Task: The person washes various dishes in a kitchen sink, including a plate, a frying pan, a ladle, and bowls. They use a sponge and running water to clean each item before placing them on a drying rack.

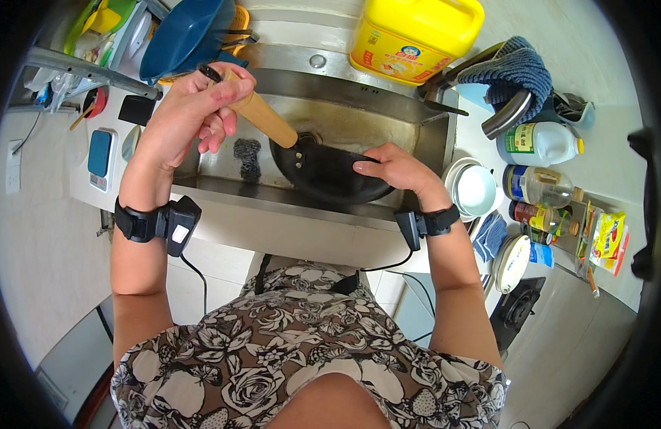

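A black wok (335, 174) with a wooden handle (266, 118) is tilted over the stainless steel sink (357, 94). My left hand (209, 104) grips the upper end of the handle, near its black end loop. On the right, my right hand (392, 166) pinches the wok's rim between thumb and fingers. A dark mesh-like scouring pad (248, 159) lies on the sink floor to the left of the wok. The wok hides part of the sink floor and the drain.
A yellow detergent jug (413, 40) stands behind the sink. At the right, a blue cloth (510, 75) drapes over the faucet (507, 115), near stacked bowls (475, 190) and several bottles. A blue basin (185, 37), a metal rack bar (94, 69) and a kitchen scale (101, 161) are on the left.
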The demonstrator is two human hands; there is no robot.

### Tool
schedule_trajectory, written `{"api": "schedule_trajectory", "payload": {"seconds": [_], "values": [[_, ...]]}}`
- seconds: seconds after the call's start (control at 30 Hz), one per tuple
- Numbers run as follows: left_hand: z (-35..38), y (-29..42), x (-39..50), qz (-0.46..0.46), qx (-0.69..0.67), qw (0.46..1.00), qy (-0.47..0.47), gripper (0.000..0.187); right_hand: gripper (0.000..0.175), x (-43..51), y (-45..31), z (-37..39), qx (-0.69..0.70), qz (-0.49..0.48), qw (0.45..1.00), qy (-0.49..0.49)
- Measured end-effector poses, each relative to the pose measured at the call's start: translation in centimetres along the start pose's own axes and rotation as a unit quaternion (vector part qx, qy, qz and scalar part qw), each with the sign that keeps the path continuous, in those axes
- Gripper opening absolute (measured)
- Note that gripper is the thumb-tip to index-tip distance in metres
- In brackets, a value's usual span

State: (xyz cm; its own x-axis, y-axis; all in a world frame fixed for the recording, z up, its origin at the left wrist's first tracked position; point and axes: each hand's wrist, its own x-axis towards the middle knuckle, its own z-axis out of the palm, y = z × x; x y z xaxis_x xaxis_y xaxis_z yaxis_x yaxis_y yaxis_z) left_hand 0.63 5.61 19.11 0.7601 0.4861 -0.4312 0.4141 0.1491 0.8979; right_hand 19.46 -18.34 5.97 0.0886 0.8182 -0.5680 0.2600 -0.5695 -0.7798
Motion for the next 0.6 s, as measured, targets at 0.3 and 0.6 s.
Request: {"api": "schedule_trajectory", "payload": {"seconds": [0.3, 0.6], "values": [[-0.5, -4.5, -2.6, 0.003, -0.048, 0.998, -0.033, 0.027, 0.031, -1.3, 2.8, 3.6, -0.181, -0.115, 0.958, 0.190], [0.4, -14.8, -6.1, -0.050, -0.159, 0.983, -0.075, 0.022, 0.032, -0.9, 9.3, 9.9, -0.223, -0.112, 0.947, 0.203]]}}
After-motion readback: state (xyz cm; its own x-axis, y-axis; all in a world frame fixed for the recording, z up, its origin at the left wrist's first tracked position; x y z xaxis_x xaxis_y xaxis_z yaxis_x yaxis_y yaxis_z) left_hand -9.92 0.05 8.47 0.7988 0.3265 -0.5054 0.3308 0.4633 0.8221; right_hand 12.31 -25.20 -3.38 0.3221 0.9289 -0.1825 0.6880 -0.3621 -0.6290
